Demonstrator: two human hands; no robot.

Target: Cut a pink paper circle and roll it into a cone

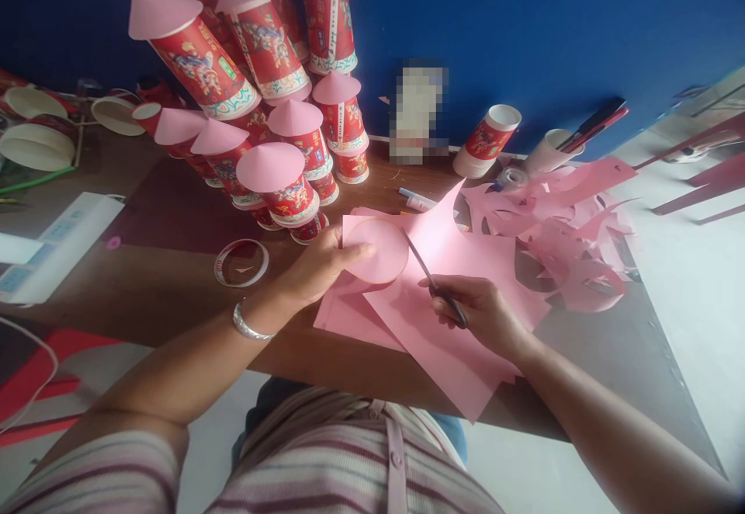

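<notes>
My left hand [326, 265] pinches a pink sheet of paper [378, 254] with a round outline drawn on it, thumb on top. A pair of scissors [431, 273] is in my right hand [474, 312], fingers wrapped around the dark handles. The blade tips touch or nearly touch the right edge of the circle. Just right of the blades a strip of the pink paper curls upward. Larger pink sheets [466, 374] lie beneath both hands, overhanging the table's front edge.
Stacked red paper cups with pink cone tops [271, 168] stand at the back left. Pink offcuts [582, 227] are heaped on the right. A tape roll [240, 263], a pen cup [550, 153], a red cup [489, 140] and a power strip [58, 246] also occupy the table [174, 304].
</notes>
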